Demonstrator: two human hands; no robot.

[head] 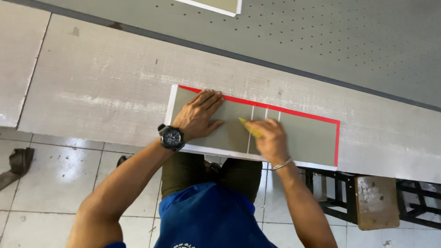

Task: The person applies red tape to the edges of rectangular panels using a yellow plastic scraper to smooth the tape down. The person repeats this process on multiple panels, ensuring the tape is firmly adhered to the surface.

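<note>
A grey-green rectangular panel (pixel 308 140) with a red strip along its far and right edges and white edging lies on a pale worktable (pixel 105 87). My left hand (pixel 198 115), with a black watch on the wrist, presses flat on the panel's left part. My right hand (pixel 270 138), wearing a silver bracelet, grips a yellow cutter (pixel 248 127) whose tip rests on the panel near thin white lines that cross it.
A grey perforated board (pixel 330 41) lies beyond the table. Below the table edge stand a black metal stool frame with a worn brown seat (pixel 376 202) and a tiled floor (pixel 55 183). A dark rag (pixel 16 166) lies at the left.
</note>
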